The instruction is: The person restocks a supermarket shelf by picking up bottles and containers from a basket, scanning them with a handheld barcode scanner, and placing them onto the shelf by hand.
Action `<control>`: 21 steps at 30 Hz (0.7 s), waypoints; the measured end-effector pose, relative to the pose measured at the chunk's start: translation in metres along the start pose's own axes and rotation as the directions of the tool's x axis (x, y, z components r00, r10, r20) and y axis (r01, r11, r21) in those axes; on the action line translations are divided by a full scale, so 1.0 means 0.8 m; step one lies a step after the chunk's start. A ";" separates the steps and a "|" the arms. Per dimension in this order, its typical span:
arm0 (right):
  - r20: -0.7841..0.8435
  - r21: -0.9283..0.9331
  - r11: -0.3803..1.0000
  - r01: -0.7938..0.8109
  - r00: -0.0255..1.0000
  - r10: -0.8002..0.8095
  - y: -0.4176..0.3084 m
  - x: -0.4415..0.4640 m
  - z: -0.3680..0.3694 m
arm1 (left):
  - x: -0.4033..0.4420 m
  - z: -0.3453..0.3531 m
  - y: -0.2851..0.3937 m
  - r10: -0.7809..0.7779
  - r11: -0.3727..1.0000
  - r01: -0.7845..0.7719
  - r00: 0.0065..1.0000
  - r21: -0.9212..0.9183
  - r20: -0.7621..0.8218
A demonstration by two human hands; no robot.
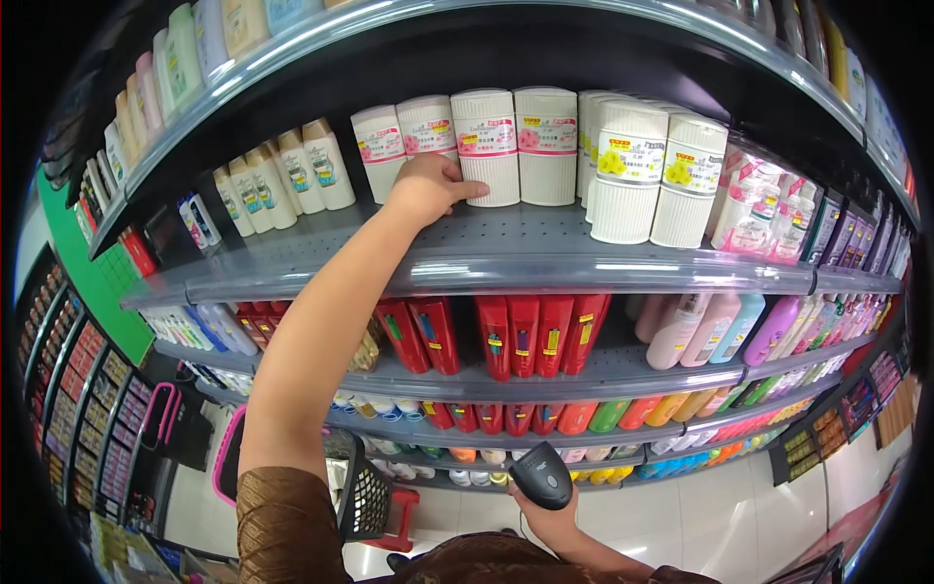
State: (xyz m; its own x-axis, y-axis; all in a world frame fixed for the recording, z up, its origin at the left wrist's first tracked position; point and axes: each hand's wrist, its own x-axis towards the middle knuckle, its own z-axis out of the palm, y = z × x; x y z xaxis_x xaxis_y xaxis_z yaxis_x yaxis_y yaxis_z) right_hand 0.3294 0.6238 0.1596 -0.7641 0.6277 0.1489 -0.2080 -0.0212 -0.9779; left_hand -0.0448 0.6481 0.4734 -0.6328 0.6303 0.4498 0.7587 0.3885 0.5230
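My left hand (428,189) is at the upper shelf, its thumb on the lower front of a white ribbed bottle (488,180) with a pink label. The curled fingers are at that bottle's left edge, partly hidden. Similar pink-label bottles stand on both sides: one bottle (425,119) behind the hand and another bottle (546,175) to the right. Low in the view, my right hand (550,521) is closed around a black handheld barcode scanner (542,476), held in front of the lower shelves.
White bottles with yellow labels (628,209) stand farther right on the same shelf (506,268). Cream bottles (326,170) are on its left. Red boxes (523,336) line the shelf below. A black basket (368,496) and a red stool (399,521) stand near the floor.
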 end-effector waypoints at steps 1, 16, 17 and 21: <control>-0.006 0.018 1.000 -0.008 1.000 0.008 0.002 -0.001 0.001 | 0.001 0.000 -0.001 0.004 1.000 -0.004 1.000 0.002 -0.002; 0.001 -0.057 0.998 -0.003 1.000 0.003 -0.019 -0.019 0.027 | -0.038 -0.058 0.007 0.155 0.971 -0.140 0.986 0.193 -0.063; 0.024 -0.060 0.998 0.015 1.000 -0.013 -0.021 -0.021 0.035 | -0.050 -0.071 0.004 0.184 0.967 -0.163 0.978 0.193 -0.094; 0.157 -0.080 0.990 -0.117 0.979 0.128 -0.009 -0.031 0.067 | -0.163 -0.116 -0.021 0.279 0.954 -0.297 0.928 -0.036 -0.247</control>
State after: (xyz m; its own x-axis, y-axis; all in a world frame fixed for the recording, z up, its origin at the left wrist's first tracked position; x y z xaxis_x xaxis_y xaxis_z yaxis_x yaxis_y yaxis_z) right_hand 0.3172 0.5662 0.1708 -0.8707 0.4899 0.0435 -0.0681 -0.0324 -0.9972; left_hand 0.0107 0.4967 0.4733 -0.4135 0.5277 0.7420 0.9062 0.1595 0.3916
